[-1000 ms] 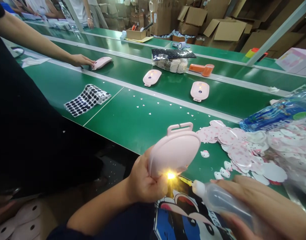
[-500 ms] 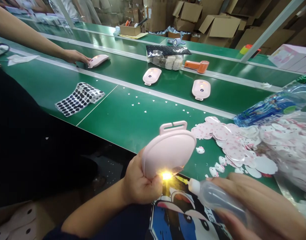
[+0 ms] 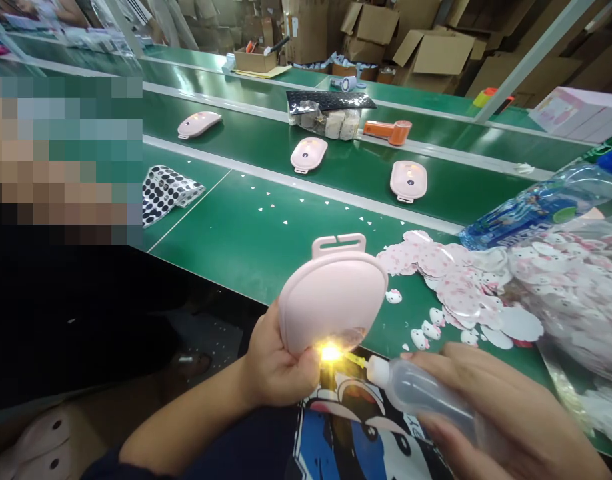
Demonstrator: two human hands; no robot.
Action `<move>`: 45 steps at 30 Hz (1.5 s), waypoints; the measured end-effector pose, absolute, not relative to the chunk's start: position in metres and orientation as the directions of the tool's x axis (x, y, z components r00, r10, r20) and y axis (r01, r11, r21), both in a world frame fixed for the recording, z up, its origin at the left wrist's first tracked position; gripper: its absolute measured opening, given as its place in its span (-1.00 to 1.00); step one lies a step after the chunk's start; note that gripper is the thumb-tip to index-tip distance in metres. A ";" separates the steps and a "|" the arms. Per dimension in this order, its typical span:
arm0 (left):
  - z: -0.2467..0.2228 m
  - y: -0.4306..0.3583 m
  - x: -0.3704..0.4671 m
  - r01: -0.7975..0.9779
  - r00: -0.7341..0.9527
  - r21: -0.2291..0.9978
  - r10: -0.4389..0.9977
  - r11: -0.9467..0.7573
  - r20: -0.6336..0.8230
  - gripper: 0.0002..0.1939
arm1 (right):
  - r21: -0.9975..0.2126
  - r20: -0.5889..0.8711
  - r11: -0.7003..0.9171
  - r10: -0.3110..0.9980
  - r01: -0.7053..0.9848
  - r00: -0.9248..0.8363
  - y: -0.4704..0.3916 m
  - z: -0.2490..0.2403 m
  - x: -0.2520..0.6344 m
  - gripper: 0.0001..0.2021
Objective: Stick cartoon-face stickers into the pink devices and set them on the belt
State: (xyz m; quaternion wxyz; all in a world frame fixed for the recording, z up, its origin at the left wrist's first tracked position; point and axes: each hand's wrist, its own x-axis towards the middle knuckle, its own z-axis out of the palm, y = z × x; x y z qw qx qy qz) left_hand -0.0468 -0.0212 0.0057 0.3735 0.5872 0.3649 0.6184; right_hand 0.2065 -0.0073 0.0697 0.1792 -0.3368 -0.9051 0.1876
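A pink oval case point(image 3: 333, 300) with a slotted loop on top is gripped in my left hand point(image 3: 281, 363), its smooth face towards me. A bright yellow light shines at its lower edge, beside my left thumb. My right hand point(image 3: 506, 407) is wrapped round a translucent squeeze bottle point(image 3: 431, 393) with a white cap. The bottle's thin yellow tip points at the lit lower edge; glare hides whether they touch. Pink and white oval stickers point(image 3: 461, 287) lie on the green table point(image 3: 246, 247) to the right of the case.
Three similar pink cases point(image 3: 409, 181) lie on the green surface beyond. Farther back are a wrapped bundle point(image 3: 331, 117) and an orange device point(image 3: 389, 131). A blue bottle point(image 3: 536, 207) and a bag of stickers point(image 3: 576, 293) stand right. A dotted sheet point(image 3: 169, 193) lies left; a pixelated patch covers the left edge.
The co-worker's hand at the far-left case is no longer visible there. The two nearer cases on the belt have shifted slightly right. Both my hands keep their grips, slightly farther left in view.
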 end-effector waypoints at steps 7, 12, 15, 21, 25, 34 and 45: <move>-0.002 -0.025 -0.047 -0.033 -0.031 0.910 0.911 -0.413 0.412 -0.54 | -0.499 0.189 0.691 0.676 0.523 -0.712 -0.009 0.068 0.208 -0.70; 0.005 -0.023 -0.043 -0.123 0.004 0.902 0.909 -0.413 0.417 -0.45 | -0.490 0.196 0.690 0.683 0.533 -0.704 -0.008 0.067 0.208 -0.70; 0.011 -0.021 -0.039 -0.174 0.018 0.896 0.908 -0.409 0.418 -0.45 | -0.467 0.223 0.708 0.674 0.530 -0.704 -0.009 0.065 0.209 -0.70; 0.011 -0.024 -0.041 -0.050 0.033 0.923 0.923 -0.382 0.383 -0.63 | -0.440 0.245 0.713 0.680 0.546 -0.691 -0.010 0.066 0.212 -0.68; 0.009 -0.026 -0.043 -0.015 0.039 0.934 0.934 -0.356 0.356 -0.67 | -0.420 0.253 0.721 0.676 0.551 -0.692 -0.010 0.068 0.215 -0.69; 0.013 -0.020 -0.036 -0.092 0.038 0.939 0.941 -0.331 0.335 -0.58 | -0.639 0.220 0.590 0.755 0.494 -0.618 -0.009 0.059 0.220 -0.67; -0.048 0.038 -0.056 -0.277 -0.591 0.937 0.807 -0.211 0.008 -0.65 | -0.937 0.056 0.154 0.952 0.312 -0.301 0.046 0.018 0.207 -0.68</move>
